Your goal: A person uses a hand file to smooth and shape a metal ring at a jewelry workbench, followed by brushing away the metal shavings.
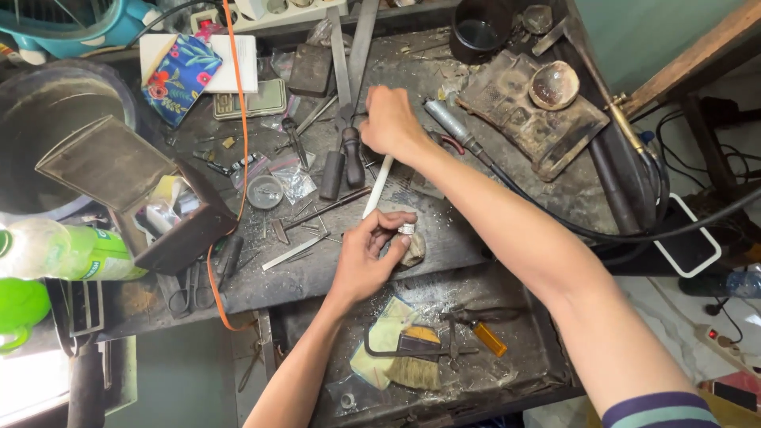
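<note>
1. Clutter covered the workbench (444, 238), and that was the widest risk: files, tweezers and loose metal bits lay all around the bench peg (412, 250), so a slip would likely have sent small pieces among them and out of sight.
2. The right hand (390, 123) was closed in a full grip round the upper end of a pale slim file (377, 186), which slanted down toward the left hand. Gripped so far from its working tip, the file could have skidded off and struck the fingers below.
3. The left hand (366, 257) was curled, thumb and fingertips pinching a small silver ring (406, 229) against the peg. Such a light pinch might have let the ring twist or pop free under pressure.
4. Below, the open drawer (515, 372) held a brush and small tools; a dropped ring would probably have landed there, hard to find.
</note>
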